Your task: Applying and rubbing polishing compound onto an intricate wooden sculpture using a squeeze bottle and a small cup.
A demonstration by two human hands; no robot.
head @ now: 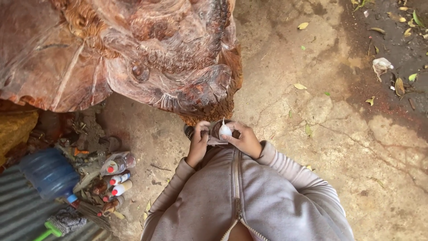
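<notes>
We are holding a small white bottle (225, 131) with a thin pointed nozzle, tip up, close against our chest and just above the open zip of our grey jacket (240, 196). Our right hand (246, 140) is closing around the bottle, thumb and fingers pinching its body, seemingly to keep it steady and upright. Our left hand (198, 143) is curling in beside it with fingers bent, gripping a dark piece (213, 130) that is lying against the bottle; we cannot tell what that piece is, as the fingers are hiding most of it. Both hands are meeting at the middle, as hands do when working on one small thing together.

Just beyond the hands, a large carved block of reddish wood (133, 53) is filling the upper left, its lower edge hanging near the bottle. We are looking straight down at cracked concrete ground (312, 111), with dry leaves scattered about and a crumpled scrap (381, 66) lying far off at the upper right.

To our left, several small bottles with red caps (117, 178) are lying bunched together, within arm's reach. Beside them are resting a big blue water jug (50, 173) and a brush with a green handle (60, 223), set on corrugated metal sheeting (18, 209).
</notes>
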